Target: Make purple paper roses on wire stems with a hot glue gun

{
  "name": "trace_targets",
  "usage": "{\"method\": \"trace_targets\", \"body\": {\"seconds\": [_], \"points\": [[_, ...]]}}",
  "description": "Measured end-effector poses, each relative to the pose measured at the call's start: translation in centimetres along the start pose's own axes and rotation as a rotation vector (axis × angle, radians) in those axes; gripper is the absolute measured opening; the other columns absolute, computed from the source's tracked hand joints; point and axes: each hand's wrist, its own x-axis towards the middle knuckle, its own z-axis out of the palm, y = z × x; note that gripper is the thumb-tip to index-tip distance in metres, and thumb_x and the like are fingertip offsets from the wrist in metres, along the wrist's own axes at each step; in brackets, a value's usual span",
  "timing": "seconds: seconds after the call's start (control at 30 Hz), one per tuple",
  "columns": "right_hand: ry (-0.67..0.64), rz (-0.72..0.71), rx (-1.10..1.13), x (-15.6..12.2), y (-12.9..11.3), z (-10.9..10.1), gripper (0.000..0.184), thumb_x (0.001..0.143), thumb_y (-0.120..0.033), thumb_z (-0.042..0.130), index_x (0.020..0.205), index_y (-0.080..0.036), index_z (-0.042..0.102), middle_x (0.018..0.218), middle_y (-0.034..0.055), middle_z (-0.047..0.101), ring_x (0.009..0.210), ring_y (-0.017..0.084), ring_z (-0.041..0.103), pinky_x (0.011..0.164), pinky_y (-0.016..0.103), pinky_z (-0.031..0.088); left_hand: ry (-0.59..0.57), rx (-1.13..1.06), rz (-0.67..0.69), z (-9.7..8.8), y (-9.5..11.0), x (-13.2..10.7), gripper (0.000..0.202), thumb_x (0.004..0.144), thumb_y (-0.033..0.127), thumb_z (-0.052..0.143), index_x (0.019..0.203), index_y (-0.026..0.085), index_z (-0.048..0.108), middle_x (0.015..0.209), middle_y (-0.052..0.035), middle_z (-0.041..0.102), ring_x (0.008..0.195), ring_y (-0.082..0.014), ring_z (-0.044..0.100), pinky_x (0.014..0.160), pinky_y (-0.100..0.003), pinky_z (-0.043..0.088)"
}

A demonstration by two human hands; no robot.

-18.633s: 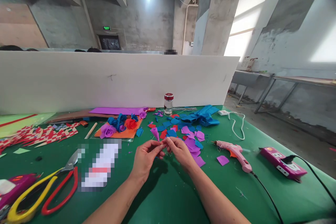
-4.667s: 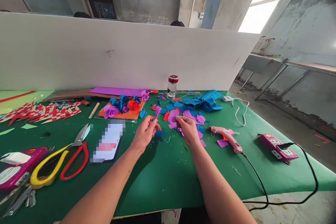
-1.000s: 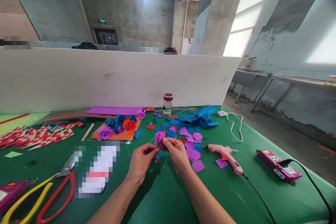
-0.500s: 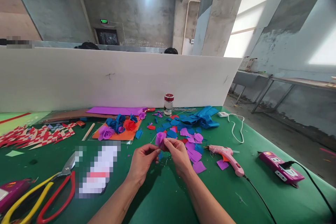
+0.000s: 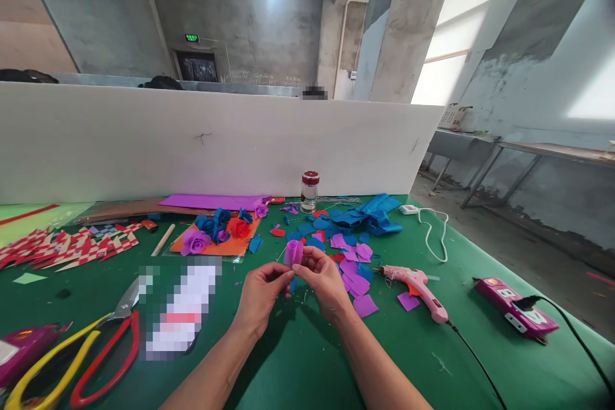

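Note:
A small purple paper flower (image 5: 293,252), rolled into a cup shape, is held upright between my two hands over the middle of the table. My left hand (image 5: 262,295) pinches it low down, around its base. The fingers of my right hand (image 5: 323,282) are closed on its right side, with the thumb at the lower edge. Behind and right of it lie loose purple paper petals (image 5: 355,283) and blue paper pieces (image 5: 314,244). Finished paper flowers (image 5: 196,241) in purple, blue and red rest on an orange sheet (image 5: 235,245) to the left.
A pink glue gun (image 5: 423,288) with its cord lies right, beside a purple power strip (image 5: 516,309). Large scissors (image 5: 125,307) lie left. A red-lidded jar (image 5: 310,192) stands before the white partition (image 5: 240,141). Blue crepe paper (image 5: 377,214) and a white cable (image 5: 435,237) lie behind.
My right thumb has moved down and left along the flower's base, and the right fingers have shifted up behind it. My left hand keeps its pinch.

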Motion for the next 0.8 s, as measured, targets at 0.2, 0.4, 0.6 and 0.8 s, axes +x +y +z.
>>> {"method": "trace_targets", "body": {"seconds": [0.2, 0.4, 0.6, 0.8], "points": [[-0.009, -0.007, 0.031, 0.0, 0.5, 0.2, 0.041, 0.064, -0.022, 0.078, 0.099, -0.022, 0.057, 0.079, -0.0006, 0.071, 0.070, 0.014, 0.064, 0.067, 0.026, 0.047, 0.013, -0.007, 0.004, 0.1, -0.3, 0.2, 0.025, 0.059, 0.037, 0.081, 0.064, 0.015, 0.070, 0.055, 0.0003, 0.059, 0.050, -0.0106, 0.049, 0.049, -0.022, 0.042], [0.015, -0.031, 0.041, 0.1, 0.9, 0.0, 0.042, 0.065, -0.025, 0.079, 0.100, -0.022, 0.055, 0.080, -0.0010, 0.072, 0.069, 0.014, 0.064, 0.067, 0.026, 0.047, -0.024, -0.015, 0.008, 0.0, -0.4, 0.0, 0.024, 0.061, 0.037, 0.080, 0.066, 0.016, 0.071, 0.057, 0.0009, 0.059, 0.051, -0.0105, 0.048, 0.049, -0.022, 0.039], [0.042, -0.021, 0.039, 0.2, 0.3, -0.5, 0.045, 0.065, -0.025, 0.080, 0.102, -0.021, 0.055, 0.078, -0.0002, 0.073, 0.071, 0.015, 0.067, 0.070, 0.028, 0.048, -0.009, -0.052, 0.032, -1.3, -0.4, 0.9, 0.029, 0.065, 0.038, 0.078, 0.086, 0.018, 0.075, 0.077, -0.0027, 0.067, 0.062, -0.0114, 0.052, 0.056, -0.021, 0.040], [0.001, 0.055, 0.091, -0.3, -0.1, 0.0, 0.049, 0.062, -0.025, 0.083, 0.102, -0.020, 0.055, 0.072, -0.0021, 0.072, 0.064, 0.013, 0.067, 0.071, 0.027, 0.050, 0.005, -0.037, -0.006, -1.7, -1.1, 1.7, 0.032, 0.062, 0.041, 0.081, 0.083, 0.016, 0.076, 0.079, -0.0056, 0.070, 0.068, -0.0135, 0.053, 0.061, -0.023, 0.039]]}}
